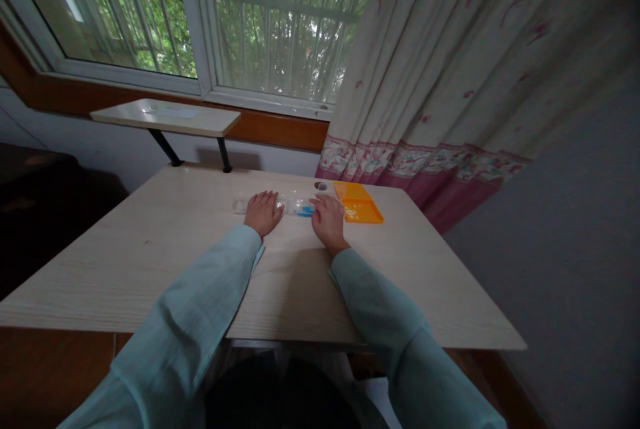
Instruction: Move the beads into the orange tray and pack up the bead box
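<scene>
A long, clear plastic case (293, 205) lies flat near the far side of the desk, with something blue (305, 211) in its right part. My left hand (263, 213) rests over the left part of the case, fingers stretched forward and lying flat. At the case's right end, my right hand (329, 221) has its fingers bent around the edge and covers that end. Just right of this hand is an orange tray (367, 212) with small white pieces (352, 214) in it. What is under my palms is hidden.
The pale wooden desk (200, 269) has a round hole (321, 186) near its back edge. A raised shelf (165, 116) on black supports stands at the back left. Behind are a barred window (280, 29) and a flowered curtain (440, 82); a wall (560, 242) is to the right.
</scene>
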Available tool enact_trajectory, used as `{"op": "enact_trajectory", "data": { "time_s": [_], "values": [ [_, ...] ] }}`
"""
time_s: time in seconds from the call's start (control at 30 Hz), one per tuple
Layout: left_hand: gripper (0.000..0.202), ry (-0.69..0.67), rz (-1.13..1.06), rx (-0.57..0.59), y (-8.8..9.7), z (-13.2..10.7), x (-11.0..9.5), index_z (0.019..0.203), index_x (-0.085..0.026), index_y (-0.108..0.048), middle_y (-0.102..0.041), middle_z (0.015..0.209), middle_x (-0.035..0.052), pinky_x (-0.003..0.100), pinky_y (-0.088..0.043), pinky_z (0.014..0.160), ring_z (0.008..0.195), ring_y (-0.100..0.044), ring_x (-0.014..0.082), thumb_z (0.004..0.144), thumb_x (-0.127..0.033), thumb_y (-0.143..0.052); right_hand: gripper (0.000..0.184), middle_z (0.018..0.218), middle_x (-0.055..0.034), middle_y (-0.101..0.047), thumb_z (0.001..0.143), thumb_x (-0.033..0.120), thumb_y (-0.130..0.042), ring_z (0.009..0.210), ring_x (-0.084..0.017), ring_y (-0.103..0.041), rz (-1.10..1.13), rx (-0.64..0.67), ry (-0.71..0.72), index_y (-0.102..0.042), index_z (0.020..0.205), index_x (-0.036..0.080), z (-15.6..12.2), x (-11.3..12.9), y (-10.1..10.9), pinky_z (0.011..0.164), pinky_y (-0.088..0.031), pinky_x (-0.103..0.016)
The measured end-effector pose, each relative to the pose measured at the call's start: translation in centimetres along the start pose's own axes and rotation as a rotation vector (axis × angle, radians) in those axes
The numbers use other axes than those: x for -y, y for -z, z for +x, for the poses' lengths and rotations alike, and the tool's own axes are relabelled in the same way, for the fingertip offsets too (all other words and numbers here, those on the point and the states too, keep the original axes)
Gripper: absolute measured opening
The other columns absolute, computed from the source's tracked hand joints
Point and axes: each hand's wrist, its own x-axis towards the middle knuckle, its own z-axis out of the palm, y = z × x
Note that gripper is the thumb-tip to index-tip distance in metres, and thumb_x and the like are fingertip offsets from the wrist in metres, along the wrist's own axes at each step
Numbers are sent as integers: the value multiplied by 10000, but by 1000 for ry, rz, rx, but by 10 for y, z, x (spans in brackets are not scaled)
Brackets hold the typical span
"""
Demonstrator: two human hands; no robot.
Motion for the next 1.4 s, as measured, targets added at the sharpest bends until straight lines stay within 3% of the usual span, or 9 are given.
{"op": "enact_trajectory", "data": {
  "time_s": [0.13, 0.27, 0.57, 0.73, 0.87, 1.03, 1.17, 1.27, 1.4],
  "values": [
    [493, -4, -3, -7, 0, -1, 1, 1318, -147, -510, -526, 1379, 140, 441, -305, 1108, 1293, -457, 266, 945, -446, -388, 570, 1455, -114, -426, 827, 162, -424, 1383, -254, -271, -64, -160, -123, -450, 1396, 184, 13, -18, 4, 1128, -163, -480],
    [487, -1, -8, 1, 1, -1, 0, 1328, -172, -508, -522, 1383, 133, 447, -299, 1112, 1299, -450, 267, 947, -449, -385, 652, 1493, -130, -371, 811, 136, -376, 1425, -247, -189, -89, -163, -190, -340, 1461, 180, 21, -32, -1, 1128, -85, -559],
    [458, -71, 9, 35, 2, -2, 2, 1358, -236, -489, -498, 1417, 84, 478, -291, 1114, 1323, -421, 276, 962, -423, -355, 464, 1382, -136, -490, 846, 172, -397, 1350, -261, -335, -90, -196, -241, -531, 1290, 190, 1, -34, 4, 1119, -122, -553],
    [451, -64, -4, 25, 2, -1, 3, 1323, -215, -527, -516, 1401, 87, 450, -314, 1106, 1314, -435, 264, 955, -425, -371, 298, 1129, -87, -662, 832, 153, -426, 1125, -232, -555, -46, -52, -184, -658, 1011, 207, -14, -41, 12, 1118, -154, -512],
    [454, -54, -26, 21, 0, 0, 5, 1311, -214, -539, -523, 1395, 81, 436, -312, 1115, 1311, -439, 251, 951, -440, -379, 338, 1139, -65, -690, 823, 126, -425, 1094, -207, -595, -17, 27, -193, -685, 1020, 214, -18, -47, 11, 1098, -216, -468],
    [438, -43, -55, 17, 1, 0, 4, 1290, -215, -556, -534, 1383, 84, 431, -322, 1110, 1301, -451, 250, 944, -434, -403, 342, 1117, -70, -712, 838, 137, -429, 1058, -220, -625, -73, 40, -240, -713, 1014, 211, -18, -40, 10, 1111, -164, -495],
    [435, -43, -60, 9, 3, -1, 3, 1282, -214, -561, -546, 1367, 88, 438, -320, 1112, 1287, -463, 250, 945, -440, -403, 326, 1046, -65, -727, 840, 176, -433, 1012, -228, -627, -55, 39, -276, -730, 969, 224, -12, -41, 13, 1041, -277, -467],
    [432, -44, -59, 12, 4, -1, 3, 1280, -218, -561, -544, 1369, 85, 440, -328, 1105, 1287, -461, 253, 943, -441, -407, 335, 1039, -84, -719, 831, 212, -438, 1031, -245, -599, -16, -4, -296, -735, 987, 213, 2, -61, 17, 960, -366, -414],
    [431, -36, -63, 11, 4, -1, 2, 1282, -225, -560, -549, 1362, 76, 439, -335, 1099, 1290, -454, 261, 940, -442, -414, 407, 1156, -145, -662, 794, 191, -451, 1109, -282, -549, -54, -73, -439, -696, 1118, 156, 30, -116, 25, 963, -387, -432]
  ]
}}
